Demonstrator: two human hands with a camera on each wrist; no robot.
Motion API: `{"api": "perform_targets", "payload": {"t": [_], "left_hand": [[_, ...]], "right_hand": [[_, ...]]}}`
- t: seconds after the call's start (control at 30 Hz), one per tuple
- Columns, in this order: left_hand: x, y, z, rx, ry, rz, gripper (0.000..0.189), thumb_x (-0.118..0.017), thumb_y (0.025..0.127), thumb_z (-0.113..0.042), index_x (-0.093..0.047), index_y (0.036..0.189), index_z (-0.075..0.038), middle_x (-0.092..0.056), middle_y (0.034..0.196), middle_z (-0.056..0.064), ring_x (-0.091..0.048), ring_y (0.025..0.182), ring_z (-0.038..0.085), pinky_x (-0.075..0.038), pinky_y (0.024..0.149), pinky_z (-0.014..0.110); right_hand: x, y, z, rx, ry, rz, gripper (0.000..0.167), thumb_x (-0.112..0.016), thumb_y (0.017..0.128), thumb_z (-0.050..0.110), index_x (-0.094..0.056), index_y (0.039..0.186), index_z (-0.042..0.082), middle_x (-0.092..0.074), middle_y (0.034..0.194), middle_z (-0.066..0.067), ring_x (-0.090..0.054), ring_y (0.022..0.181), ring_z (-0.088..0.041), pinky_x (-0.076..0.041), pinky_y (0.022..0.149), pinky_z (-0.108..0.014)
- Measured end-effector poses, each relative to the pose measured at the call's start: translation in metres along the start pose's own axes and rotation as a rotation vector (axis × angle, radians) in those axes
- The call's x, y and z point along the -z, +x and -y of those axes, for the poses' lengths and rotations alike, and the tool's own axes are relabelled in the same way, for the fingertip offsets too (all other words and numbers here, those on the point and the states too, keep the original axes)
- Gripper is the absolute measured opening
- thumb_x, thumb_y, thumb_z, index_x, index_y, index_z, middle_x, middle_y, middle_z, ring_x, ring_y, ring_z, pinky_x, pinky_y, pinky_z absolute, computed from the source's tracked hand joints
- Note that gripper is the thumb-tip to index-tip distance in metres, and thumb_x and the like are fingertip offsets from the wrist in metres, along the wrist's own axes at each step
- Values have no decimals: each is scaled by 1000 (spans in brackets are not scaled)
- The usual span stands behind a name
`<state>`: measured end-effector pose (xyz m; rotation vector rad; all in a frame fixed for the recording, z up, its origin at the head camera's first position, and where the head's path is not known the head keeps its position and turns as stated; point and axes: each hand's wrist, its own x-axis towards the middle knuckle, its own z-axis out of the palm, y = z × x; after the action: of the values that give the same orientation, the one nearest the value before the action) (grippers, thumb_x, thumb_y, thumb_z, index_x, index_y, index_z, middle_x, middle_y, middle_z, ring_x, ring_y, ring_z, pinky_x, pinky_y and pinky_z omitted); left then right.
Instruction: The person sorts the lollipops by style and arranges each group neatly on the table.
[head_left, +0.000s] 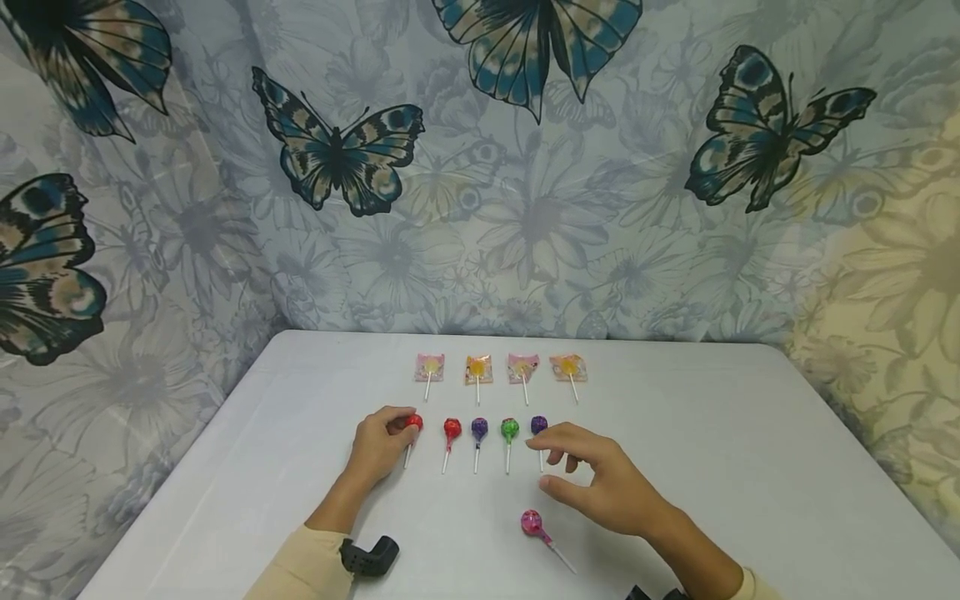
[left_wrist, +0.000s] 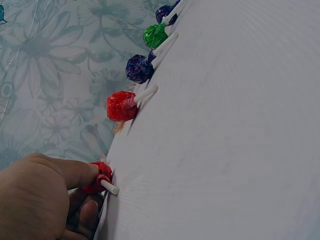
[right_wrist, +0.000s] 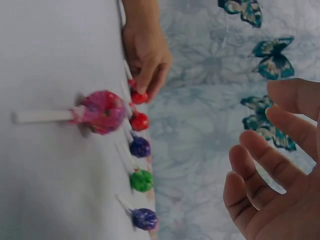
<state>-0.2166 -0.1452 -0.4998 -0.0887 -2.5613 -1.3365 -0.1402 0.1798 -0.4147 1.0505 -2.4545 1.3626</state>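
Observation:
My left hand (head_left: 378,448) pinches the round head of a red lollipop (head_left: 416,422) at the left end of a row. In the left wrist view its white stick (left_wrist: 111,188) pokes out past the thumb and fingers. Rightward along the row lie a second red lollipop (head_left: 452,428), a purple one (head_left: 479,428), a green one (head_left: 510,429) and another purple lollipop (head_left: 538,424). My right hand (head_left: 600,479) holds nothing; its fingers are spread and loosely bent, overlapping the last purple lollipop's stick in the head view. Nearer me lies a pink lollipop (head_left: 532,522), its stick slanting toward the right.
Behind the row, several flat lollipops in clear wrappers, such as a pink one (head_left: 430,367) and an orange one (head_left: 569,367), lie on the white table (head_left: 675,400). A butterfly-patterned wall covering (head_left: 525,250) rises at the table's back edge.

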Motion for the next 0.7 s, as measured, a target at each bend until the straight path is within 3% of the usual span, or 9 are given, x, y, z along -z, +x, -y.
{"api": "perform_targets", "payload": {"t": [0.37, 0.7], "left_hand": [[0, 0, 2, -18, -3, 0, 26, -73, 82, -2, -71, 108, -3, -64, 85, 1, -55, 75, 15, -48, 66, 27], [-1, 2, 3, -17, -4, 2, 26, -73, 82, -1, -71, 108, -2, -64, 86, 1, -56, 77, 16, -48, 67, 27]], "right_hand": [[-19, -10, -17, 99, 104, 99, 40, -75, 82, 4, -66, 120, 14, -63, 112, 0, -57, 86, -17, -49, 67, -34], [-34, -13, -33, 69, 177, 235, 29, -72, 87, 9, -67, 116, 11, -65, 105, -3, -58, 84, -18, -48, 68, -32]]}}
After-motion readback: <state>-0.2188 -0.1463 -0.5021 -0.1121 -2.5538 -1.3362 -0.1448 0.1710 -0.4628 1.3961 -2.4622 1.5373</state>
